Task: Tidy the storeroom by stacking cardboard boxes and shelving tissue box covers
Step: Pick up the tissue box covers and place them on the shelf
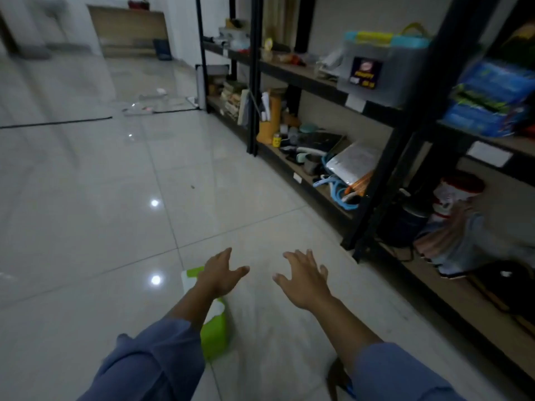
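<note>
A green and white tissue box cover (215, 328) lies on the tiled floor at the bottom centre, partly hidden under my left forearm. My left hand (221, 273) hovers above its far end with fingers spread, holding nothing. My right hand (304, 276) is stretched out beside it over bare floor, fingers spread and empty. Both hands are a little apart from each other. No cardboard box is in view.
A black metal shelving unit (373, 180) runs along the right, crowded with a clear storage bin (382, 62), blue packs (492, 96), bags and cables. Glossy tiled floor (101, 198) stretches left and ahead. Small litter (139, 110) lies far back.
</note>
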